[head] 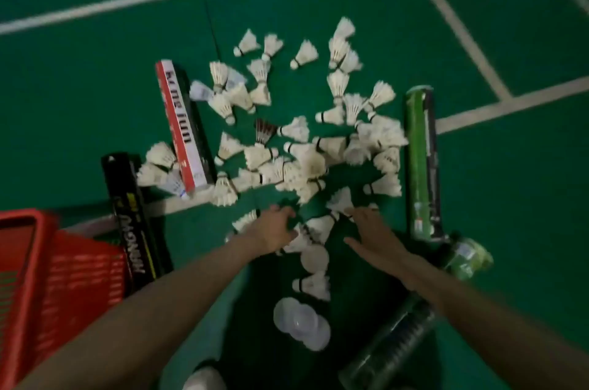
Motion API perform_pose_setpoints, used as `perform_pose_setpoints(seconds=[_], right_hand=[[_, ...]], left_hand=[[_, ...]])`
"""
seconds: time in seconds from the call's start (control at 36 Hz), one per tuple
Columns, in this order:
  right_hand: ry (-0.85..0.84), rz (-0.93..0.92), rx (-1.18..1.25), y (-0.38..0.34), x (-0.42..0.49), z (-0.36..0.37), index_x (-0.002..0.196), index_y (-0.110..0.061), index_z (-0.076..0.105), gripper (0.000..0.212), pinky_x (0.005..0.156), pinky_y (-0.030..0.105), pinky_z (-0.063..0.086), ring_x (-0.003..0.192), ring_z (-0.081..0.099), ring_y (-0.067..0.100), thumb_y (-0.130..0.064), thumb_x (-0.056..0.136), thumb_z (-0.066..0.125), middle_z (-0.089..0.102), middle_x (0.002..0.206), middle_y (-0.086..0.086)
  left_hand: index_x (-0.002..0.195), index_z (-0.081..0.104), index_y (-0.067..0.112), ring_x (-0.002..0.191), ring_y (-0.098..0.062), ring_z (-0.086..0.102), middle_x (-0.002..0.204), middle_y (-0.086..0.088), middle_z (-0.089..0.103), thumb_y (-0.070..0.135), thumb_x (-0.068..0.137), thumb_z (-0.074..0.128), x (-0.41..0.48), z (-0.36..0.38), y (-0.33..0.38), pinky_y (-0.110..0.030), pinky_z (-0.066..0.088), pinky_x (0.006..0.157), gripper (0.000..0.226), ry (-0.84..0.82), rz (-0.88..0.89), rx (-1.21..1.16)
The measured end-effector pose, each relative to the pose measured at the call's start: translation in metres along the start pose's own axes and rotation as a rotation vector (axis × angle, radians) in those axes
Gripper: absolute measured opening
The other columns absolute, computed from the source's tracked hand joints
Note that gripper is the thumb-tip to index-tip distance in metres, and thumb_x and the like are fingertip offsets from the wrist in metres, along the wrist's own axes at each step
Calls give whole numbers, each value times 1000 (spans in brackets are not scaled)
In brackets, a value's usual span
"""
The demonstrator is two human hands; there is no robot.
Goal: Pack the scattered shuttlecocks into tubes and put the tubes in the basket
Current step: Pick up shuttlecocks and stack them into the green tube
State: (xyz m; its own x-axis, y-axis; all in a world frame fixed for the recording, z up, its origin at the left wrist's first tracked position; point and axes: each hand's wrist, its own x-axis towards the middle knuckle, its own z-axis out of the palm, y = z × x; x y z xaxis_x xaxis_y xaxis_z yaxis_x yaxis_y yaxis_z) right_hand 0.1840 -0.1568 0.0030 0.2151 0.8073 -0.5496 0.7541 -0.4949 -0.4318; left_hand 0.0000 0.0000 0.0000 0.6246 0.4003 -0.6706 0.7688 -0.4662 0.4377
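Note:
Many white shuttlecocks [296,166] lie scattered on the green court floor. Around the pile lie a red, white and black tube [183,125], a black tube [135,224], a green tube [422,163] and a dark tube [392,348]. The red basket [47,278] stands at the lower left. My left hand [275,228] reaches down over shuttlecocks [318,227] at the near edge of the pile, its fingers bent; blur hides whether it holds one. My right hand [371,230] is spread, thumb out, its fingertips touching a shuttlecock [341,200].
Several translucent white tube caps [299,322] lie close to me beside another shuttlecock [314,286]. A green wrapped object [468,257] lies at the green tube's near end. White court lines [452,20] cross the floor. A white shoe tip [204,380] shows at the bottom.

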Motion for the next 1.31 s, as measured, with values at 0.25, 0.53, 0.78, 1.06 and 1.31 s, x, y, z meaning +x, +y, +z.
perform_pose_setpoints(seconds=[0.25,0.53,0.78,1.06,1.31], right_hand=[[93,-121,-194,28,16,63,149,-21,19,71,114,43,20,141,15,34,-38,92,56,19,152,15],[207,-216,-271,31,-12,97,123,-6,59,49,104,60,30,130,39,47,-19,78,74,51,130,25],[385,255,-224,45,-80,96,139,-18,38,55,110,62,13,144,11,30,-29,90,59,28,149,10],[479,634,295,85,-106,105,149,-15,10,80,107,63,25,141,-10,40,-28,90,61,-17,155,12],[690,582,498,82,-109,113,146,-27,24,79,96,46,40,127,33,44,-28,82,70,-11,156,6]], left_hand=[[151,5,20,132,-37,31,148,-18,19,34,89,59,17,71,-32,-46,39,103,84,50,213,289],[122,36,7,95,-39,54,117,-18,42,22,91,56,4,88,-25,-45,46,78,40,237,153,143],[123,37,9,91,-31,51,113,-10,38,28,88,59,-51,104,15,-39,43,75,45,254,162,19],[130,39,18,99,-29,50,120,-8,40,23,87,61,-32,137,50,-38,47,77,49,239,232,-41],[143,35,22,110,-34,47,132,-14,39,19,89,59,-31,127,42,-44,48,84,59,440,319,178]])
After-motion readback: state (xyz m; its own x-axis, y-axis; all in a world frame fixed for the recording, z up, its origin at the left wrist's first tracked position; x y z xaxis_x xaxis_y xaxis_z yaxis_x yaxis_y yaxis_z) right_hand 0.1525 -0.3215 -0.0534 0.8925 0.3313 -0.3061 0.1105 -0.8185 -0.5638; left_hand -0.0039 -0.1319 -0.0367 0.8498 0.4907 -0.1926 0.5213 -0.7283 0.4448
